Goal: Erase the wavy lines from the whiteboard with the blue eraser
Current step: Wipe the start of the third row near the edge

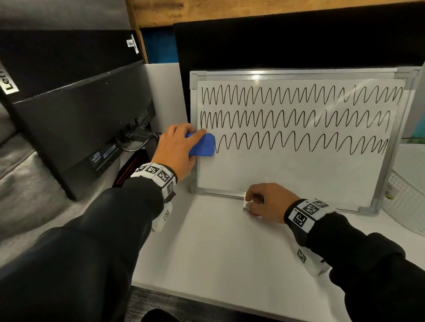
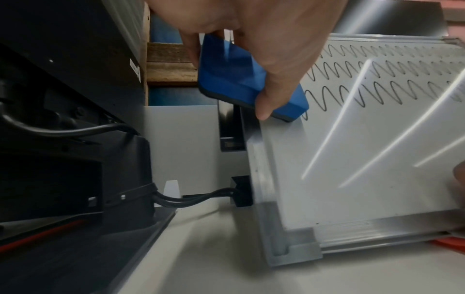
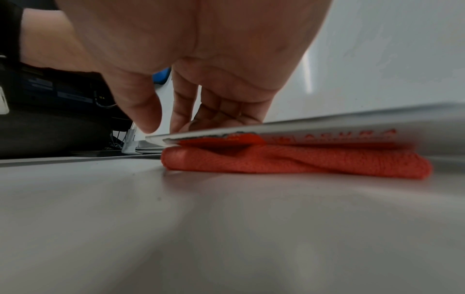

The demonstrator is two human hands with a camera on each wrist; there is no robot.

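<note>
A framed whiteboard leans upright at the back of the table, with three rows of black wavy lines across it. My left hand grips the blue eraser and holds it against the board at the left end of the lowest row. In the left wrist view the eraser overhangs the board's left frame, with the thumb along its side. My right hand pinches the bottom frame, thumb in front and fingers behind. An orange cloth lies folded under that frame.
The back of a black Lenovo monitor stands close on the left, with cables running from it toward the board. A white mesh basket sits at the right. The white table stretches in front of the board.
</note>
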